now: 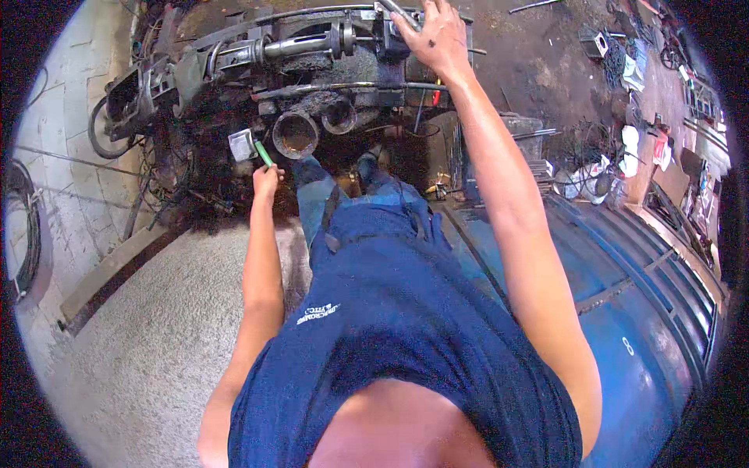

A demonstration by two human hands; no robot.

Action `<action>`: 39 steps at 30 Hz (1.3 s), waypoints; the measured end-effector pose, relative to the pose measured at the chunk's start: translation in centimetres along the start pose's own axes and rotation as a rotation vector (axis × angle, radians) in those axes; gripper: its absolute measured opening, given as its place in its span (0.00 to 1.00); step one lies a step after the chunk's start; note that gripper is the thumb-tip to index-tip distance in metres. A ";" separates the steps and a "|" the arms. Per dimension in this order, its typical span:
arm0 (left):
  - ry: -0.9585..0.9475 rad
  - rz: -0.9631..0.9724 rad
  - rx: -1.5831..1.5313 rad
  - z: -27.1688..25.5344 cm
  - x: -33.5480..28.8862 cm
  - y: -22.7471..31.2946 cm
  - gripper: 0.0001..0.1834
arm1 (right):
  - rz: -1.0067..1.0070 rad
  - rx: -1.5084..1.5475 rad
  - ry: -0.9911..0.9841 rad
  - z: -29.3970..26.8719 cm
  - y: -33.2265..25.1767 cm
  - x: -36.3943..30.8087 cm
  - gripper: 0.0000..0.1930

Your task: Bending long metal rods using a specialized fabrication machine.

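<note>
My left hand (268,179) is closed around a slim green handle (264,154), low in front of the machine. Right by the top of that handle is a small grey-white block (242,146); I cannot tell if the two are joined. My right arm reaches far forward, and my right hand (441,40) closes over a grey metal bar (402,14) at the machine's far right end. Its fingertips are partly cut off by the upper edge of the picture. Between the hands lies the machine (304,48), dark and greasy, with a shiny round shaft along it.
An open-ended metal cylinder (296,135) stands by my feet below the machine. At right lies a blue metal panel (624,343) with ribs. Cables, scrap and white bags (585,183) litter the right side. A coiled black hose (27,234) hangs at the left wall.
</note>
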State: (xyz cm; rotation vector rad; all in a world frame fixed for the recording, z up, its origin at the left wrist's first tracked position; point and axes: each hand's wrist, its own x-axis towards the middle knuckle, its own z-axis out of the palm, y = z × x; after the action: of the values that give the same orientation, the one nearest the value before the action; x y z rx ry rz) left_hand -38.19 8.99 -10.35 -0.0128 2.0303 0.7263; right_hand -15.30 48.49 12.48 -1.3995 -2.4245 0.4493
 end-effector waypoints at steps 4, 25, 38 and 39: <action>-0.006 0.071 0.591 -2.3 4.8 -4.1 0.23 | -0.079 0.013 0.094 0.7 -1.1 0.4 0.32; 0.164 0.397 0.835 -4.1 -14.3 10.3 0.22 | 0.902 0.385 -0.034 19.4 6.7 -20.0 0.15; -0.122 0.733 0.551 -9.7 -7.5 16.5 0.26 | 0.781 0.214 -0.063 12.1 -0.7 -32.1 0.16; -0.108 0.816 0.580 -10.7 -7.1 17.4 0.26 | 0.864 0.216 -0.103 12.0 -1.4 -32.7 0.16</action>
State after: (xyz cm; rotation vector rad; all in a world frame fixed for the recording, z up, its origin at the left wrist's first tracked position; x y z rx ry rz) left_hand -47.64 16.04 7.76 1.2125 2.0451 0.5576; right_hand -5.69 17.89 -1.23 -2.2981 -1.6420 0.9487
